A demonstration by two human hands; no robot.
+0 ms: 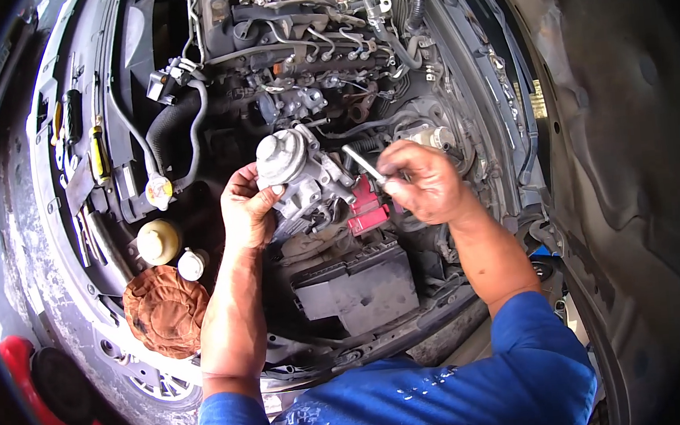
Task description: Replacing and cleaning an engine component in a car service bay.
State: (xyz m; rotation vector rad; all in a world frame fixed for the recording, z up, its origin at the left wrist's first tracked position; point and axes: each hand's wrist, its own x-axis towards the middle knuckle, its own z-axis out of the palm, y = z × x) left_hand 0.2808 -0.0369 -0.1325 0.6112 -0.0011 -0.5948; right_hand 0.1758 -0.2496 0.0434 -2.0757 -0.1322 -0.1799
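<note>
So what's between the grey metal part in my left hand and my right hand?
In the head view, a slim silvery rod, held by your right hand; red pieces show below it.

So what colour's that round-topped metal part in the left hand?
That round-topped metal part is silvery grey, clearest in the head view.

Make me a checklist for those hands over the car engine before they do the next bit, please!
1. Left hand has a grip on the silvery metal part: ok, thumb and fingers hold it.
2. Right hand has the thin metal rod: ok, pinched in its fingers.
3. Rod clear of the metal part: cannot tell, one view hides the depth.
4. Gloves on: not ok, both hands are bare.
5. Yellow screwdriver out of the way: ok, off to the left.
</note>
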